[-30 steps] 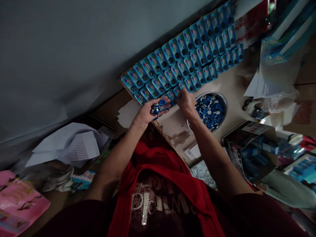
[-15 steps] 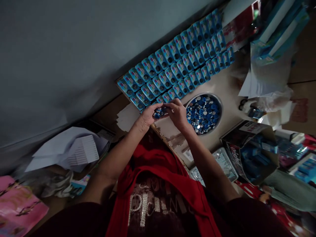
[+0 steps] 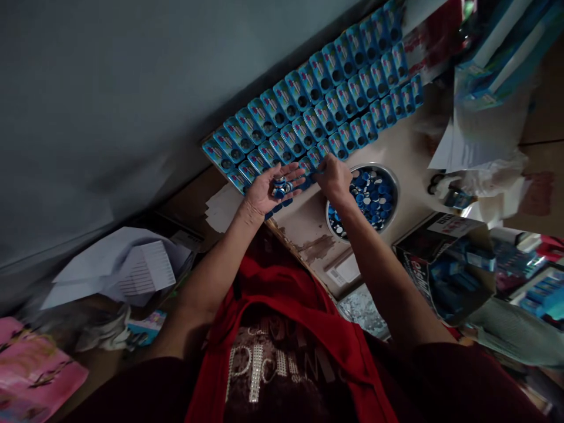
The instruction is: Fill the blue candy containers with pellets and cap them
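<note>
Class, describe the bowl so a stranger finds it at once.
Find the rows of blue packs. Below them in view, partly behind the right forearm, is the bowl. Unlike the boxy packs, it's round, full of loose blue and whitish discs.

Basin (image 3: 397, 194) partly behind the right hand (image 3: 333, 177), anything in that grip indistinct.

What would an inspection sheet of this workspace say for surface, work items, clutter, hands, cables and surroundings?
Surface: light table with a brown worn patch.
Work items: blue packs in three slanting rows; bowl of blue and silvery discs.
Clutter: papers at left; open carton of blue boxes at right.
Hands: left hand palm up, discs on it; right hand at the nearest row, fingers curled, grip hidden.
Cables: nothing seen.
Surroundings: grey wall behind the packs; pink package far left.
</note>
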### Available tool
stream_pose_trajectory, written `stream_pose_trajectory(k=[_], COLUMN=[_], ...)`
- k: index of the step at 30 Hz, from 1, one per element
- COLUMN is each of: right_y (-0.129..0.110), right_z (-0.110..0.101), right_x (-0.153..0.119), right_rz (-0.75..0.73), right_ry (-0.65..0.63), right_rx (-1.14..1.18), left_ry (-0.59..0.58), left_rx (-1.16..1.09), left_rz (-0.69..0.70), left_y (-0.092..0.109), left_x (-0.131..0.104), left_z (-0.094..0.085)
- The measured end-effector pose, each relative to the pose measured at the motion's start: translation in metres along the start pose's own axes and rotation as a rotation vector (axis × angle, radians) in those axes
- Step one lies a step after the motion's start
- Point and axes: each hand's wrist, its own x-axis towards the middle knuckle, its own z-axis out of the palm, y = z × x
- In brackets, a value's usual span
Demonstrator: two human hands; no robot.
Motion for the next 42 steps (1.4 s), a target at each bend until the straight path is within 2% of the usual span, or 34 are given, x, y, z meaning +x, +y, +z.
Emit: stream_pose_trajectory(k=[4,7,9,13,15,17,20,23,27,32,37,42], right_y=[-0.005,-0.013,-0.018,-0.026,-0.026,-0.023,-0.015,-0.005,0.01,0.017,0.013,0.02], right_z=[-0.006,-0.016,-0.019,-0.008,0.002,0.009,0.013,0.014,0.013,0.003,-0.009,-0.002], right_x=[0.012,-0.003,-0.023,-0.061,-0.071,-0.075,-0.08,-0.083,-0.077,-0.047,-0.009,0.024], right_rz=[-0.019,-0.087,-0.202,-0.594,-0.692,-0.713,-0.631,-0.396,-0.151,-0.089,-0.051,-0.031], right_ry=[-0.056,-0.051,-0.011,-0.019,-0.061,-0.077,0.019,0.155,0.185,0.185,0.182,0.088], right_rx=[-0.073,-0.056,0.039,0.247,0.289,0.308,0.378,0.513,0.585,0.455,0.198,0.072], left_ry=[-0.008,0.019,0.036,0.048,0.047,0.062,0.118,0.162,0.135,0.126,0.073,0.006], left_rx=[-0.055,-0.081,-0.089,-0.108,-0.115,-0.121,-0.124,-0.111,-0.109,-0.12,-0.055,-0.049], left_rz=[0.044,0.084,0.092,0.069,0.061,0.058,0.059,0.067,0.038,0.047,0.102,0.071], left_y=[-0.001,-0.006,-0.009,-0.015,-0.019,-0.023,-0.031,-0.04,-0.05,-0.049,-0.031,-0.016], left_x=[0.004,0.002,0.0,0.001,0.002,0.003,0.004,0.004,0.008,0.021,0.021,0.016], left_z=[0.0,0.002,0.004,0.009,0.012,0.013,0.012,0.016,0.032,0.047,0.036,0.023])
